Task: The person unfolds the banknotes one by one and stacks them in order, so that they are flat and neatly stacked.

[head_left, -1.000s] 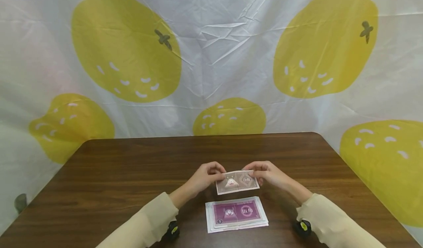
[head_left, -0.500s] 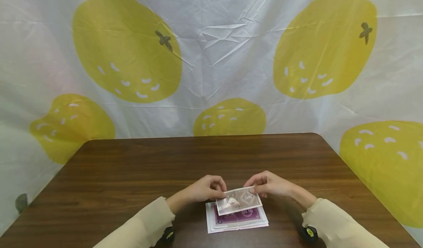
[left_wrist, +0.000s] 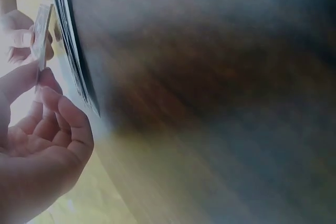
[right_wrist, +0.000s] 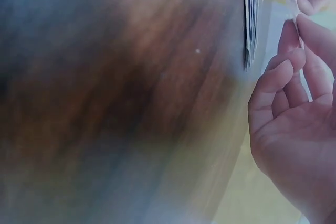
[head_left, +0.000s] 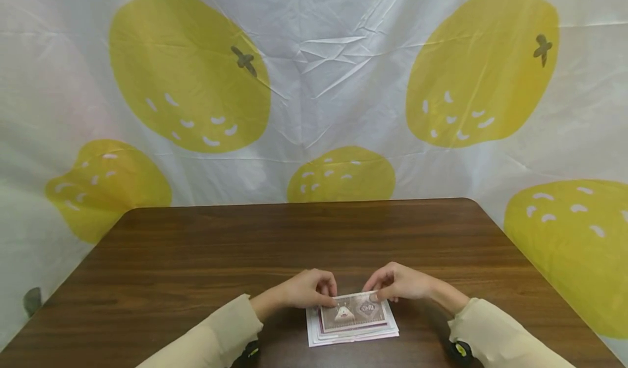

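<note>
A small grey-brown paper banknote (head_left: 354, 315) with a white cartoon figure is stretched between both hands. My left hand (head_left: 310, 288) pinches its far left corner between thumb and fingers. At the far right corner, my right hand (head_left: 405, 282) pinches it the same way. Below lies a stack of paper notes (head_left: 312, 330), larger ones at the bottom; the held note covers most of the purple one on top. In the left wrist view, a narrow gap separates the banknote (left_wrist: 42, 32) from the stack (left_wrist: 72, 45). The right wrist view shows the right hand (right_wrist: 294, 98) with its thumb against a fingertip.
The stack lies on a dark brown wooden table (head_left: 196, 259) close to its near side. Behind the table hangs a white curtain (head_left: 338, 95) with large yellow fruit prints. A small grey object (head_left: 32, 301) shows beside the table's left edge.
Both hands have come nearer and lower with the banknote, from beyond the stack to just over it. The purple note has become mostly covered. The stack has stayed in place.
</note>
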`<control>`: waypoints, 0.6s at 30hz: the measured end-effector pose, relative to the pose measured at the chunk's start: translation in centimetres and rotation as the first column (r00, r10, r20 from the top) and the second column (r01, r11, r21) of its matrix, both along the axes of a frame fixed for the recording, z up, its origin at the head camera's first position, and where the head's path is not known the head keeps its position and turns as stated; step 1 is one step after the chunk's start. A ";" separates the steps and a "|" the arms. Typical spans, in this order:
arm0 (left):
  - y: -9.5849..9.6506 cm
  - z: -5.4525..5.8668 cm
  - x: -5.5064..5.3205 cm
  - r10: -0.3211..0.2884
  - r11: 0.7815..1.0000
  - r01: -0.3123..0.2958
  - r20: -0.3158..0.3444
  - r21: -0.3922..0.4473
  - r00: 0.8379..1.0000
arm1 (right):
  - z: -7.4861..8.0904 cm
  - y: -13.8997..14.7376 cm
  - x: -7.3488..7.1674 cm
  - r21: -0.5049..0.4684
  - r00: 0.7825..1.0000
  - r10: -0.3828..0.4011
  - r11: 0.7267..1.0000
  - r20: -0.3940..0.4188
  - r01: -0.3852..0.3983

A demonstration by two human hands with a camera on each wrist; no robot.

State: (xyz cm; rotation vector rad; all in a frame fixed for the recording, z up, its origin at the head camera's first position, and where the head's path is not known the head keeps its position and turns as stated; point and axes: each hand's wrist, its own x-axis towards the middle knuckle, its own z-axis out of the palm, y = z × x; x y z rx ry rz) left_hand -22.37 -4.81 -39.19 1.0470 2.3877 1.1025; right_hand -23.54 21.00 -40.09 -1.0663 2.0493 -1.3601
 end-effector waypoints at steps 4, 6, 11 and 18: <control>0.0 0.0 0.1 0.008 0.999 -0.010 -0.051 -0.044 0.999 | -0.3 -0.1 0.0 0.034 0.999 -0.024 0.999 -0.032 0.025; 0.1 -0.1 0.1 0.008 0.998 -0.013 -0.072 -0.066 0.997 | -0.3 -0.2 0.0 0.056 0.998 -0.035 0.998 -0.057 0.038; 0.2 -0.3 0.2 -0.008 0.991 -0.014 -0.165 -0.133 0.986 | -0.3 -0.5 0.3 0.103 0.992 -0.049 0.993 -0.116 0.061; 0.4 -0.3 0.4 -0.078 0.971 0.001 -0.313 -0.238 0.947 | -0.4 -0.8 0.6 0.149 0.960 -0.049 0.985 -0.275 0.093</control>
